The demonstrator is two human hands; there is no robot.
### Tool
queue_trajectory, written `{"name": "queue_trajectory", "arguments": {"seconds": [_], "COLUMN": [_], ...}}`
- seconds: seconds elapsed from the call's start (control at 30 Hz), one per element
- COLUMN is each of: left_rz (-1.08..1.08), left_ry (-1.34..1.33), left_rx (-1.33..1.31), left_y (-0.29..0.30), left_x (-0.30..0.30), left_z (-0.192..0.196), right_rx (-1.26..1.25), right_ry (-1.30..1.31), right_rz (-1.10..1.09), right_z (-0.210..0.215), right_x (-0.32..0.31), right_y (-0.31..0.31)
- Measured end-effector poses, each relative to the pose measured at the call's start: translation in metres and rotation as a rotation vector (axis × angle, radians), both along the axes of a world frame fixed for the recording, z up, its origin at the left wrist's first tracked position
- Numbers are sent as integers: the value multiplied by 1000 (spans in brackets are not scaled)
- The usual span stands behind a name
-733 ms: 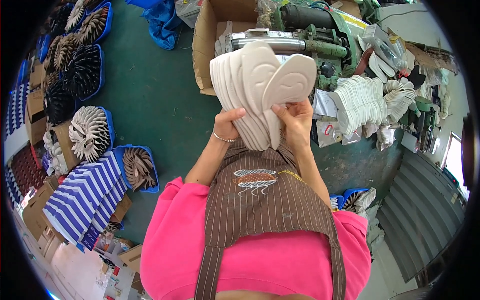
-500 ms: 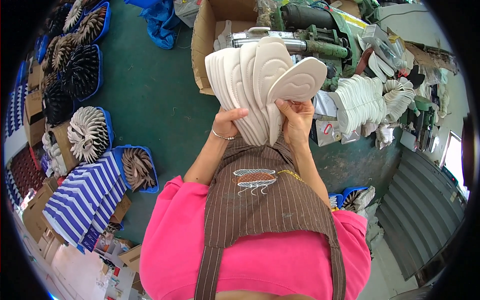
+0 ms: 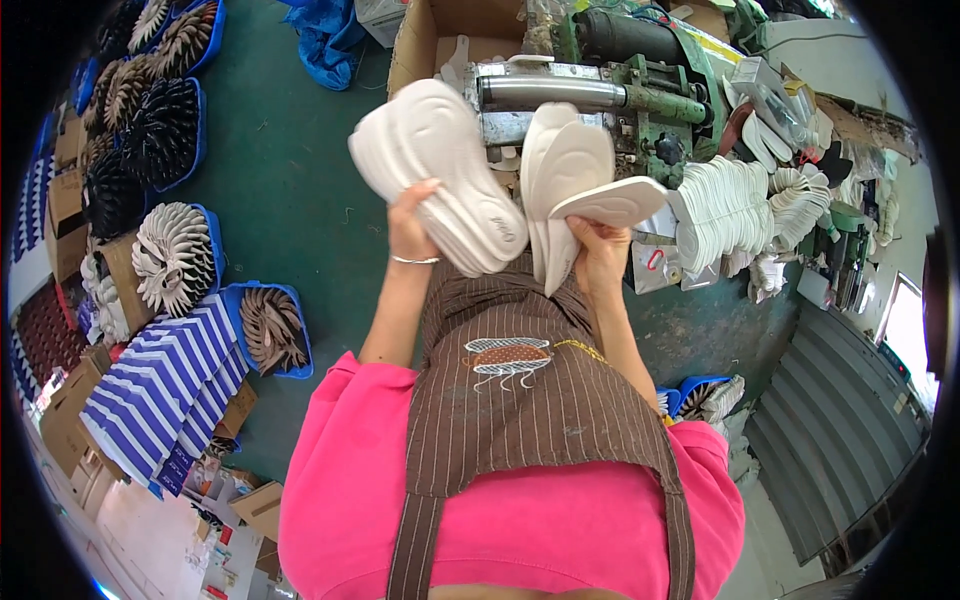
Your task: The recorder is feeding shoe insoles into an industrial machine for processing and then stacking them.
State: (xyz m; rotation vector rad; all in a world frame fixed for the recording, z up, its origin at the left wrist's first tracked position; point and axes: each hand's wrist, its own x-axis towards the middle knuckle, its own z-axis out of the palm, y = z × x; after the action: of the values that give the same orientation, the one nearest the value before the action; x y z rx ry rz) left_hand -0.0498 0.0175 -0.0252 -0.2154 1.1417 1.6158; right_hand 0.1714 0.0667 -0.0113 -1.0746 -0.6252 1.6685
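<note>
My left hand (image 3: 412, 225) is closed round a thick stack of cream insoles (image 3: 440, 160), held tilted out to the left. Dark printing shows at the heel of its top piece. To the right, my right hand (image 3: 602, 255) pinches a few more cream insoles (image 3: 570, 165) near their heels; they fan out, and one points off to the right. A gap separates the two bunches. Both are held up in front of my brown striped apron (image 3: 540, 410). Behind them stands a green machine with a shiny metal roller (image 3: 550, 93).
A cardboard box (image 3: 410, 50) stands beside the machine. Rows of white insoles (image 3: 722, 210) sit on the bench at right. Blue baskets (image 3: 308, 330) of fanned insoles line the left, near a blue-and-white striped cloth (image 3: 160, 385). A corrugated grey panel (image 3: 830, 440) stands at lower right.
The single fan of insoles has been split in two. My left hand has moved left with its stack squared up and turned, while my right hand keeps a few fanned pieces.
</note>
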Motion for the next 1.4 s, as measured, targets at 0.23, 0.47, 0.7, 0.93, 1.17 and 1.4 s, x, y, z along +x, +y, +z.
{"name": "queue_trajectory", "arguments": {"seconds": [0.23, 0.47, 0.7, 0.93, 1.17, 1.4], "left_rz": [49, 33, -101, -254, -259, -217], "left_ry": [12, 1, -64, 49, 184, 315], "left_rx": [164, 149, 197, 188, 183, 198], "left_y": [-13, -17, -15, -10, -2, 8], "left_x": [-40, -24, -5, 12, 27, 47], "left_z": [27, 22, 21, 24, 19, 19], "right_rx": [37, -70, -118, -141, -194, 62], "right_ry": [-36, -255, -190, -227, -460, -263], "right_rz": [32, -22, 243, 412, 178, 379], "right_z": [-22, -30, -15, 19, -26, 11], "right_x": [-18, -19, -23, -53, -20, -55], "right_y": [60, 15, 18, 64, 17, -1]}}
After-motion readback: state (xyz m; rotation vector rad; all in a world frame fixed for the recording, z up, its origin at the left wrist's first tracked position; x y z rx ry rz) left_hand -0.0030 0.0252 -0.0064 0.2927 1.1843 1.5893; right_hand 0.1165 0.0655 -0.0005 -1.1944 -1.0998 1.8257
